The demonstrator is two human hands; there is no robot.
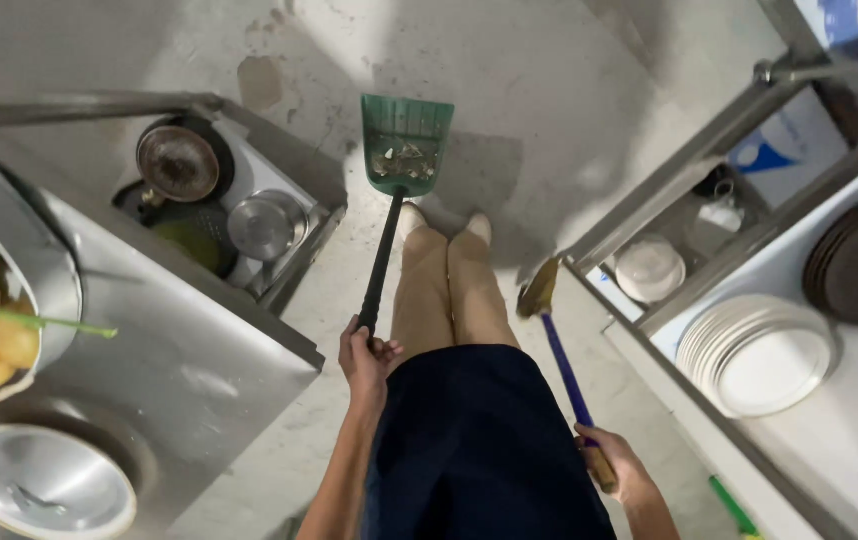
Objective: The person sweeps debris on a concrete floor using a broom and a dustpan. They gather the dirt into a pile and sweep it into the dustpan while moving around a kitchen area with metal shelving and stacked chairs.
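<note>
A strip of bare concrete floor (509,130) runs from near to far between a steel counter (179,370) on the left and a steel shelving unit (669,190) on the right, and it widens toward the far side. In the middle of that strip stand the person's legs (449,290), with the green dustpan (407,145) resting on the floor just beyond the feet and the broom (554,330) slanting down on the right. The passage on either side of the legs is narrow, hemmed by the counter's corner on the left and the shelf's edge on the right.
</note>
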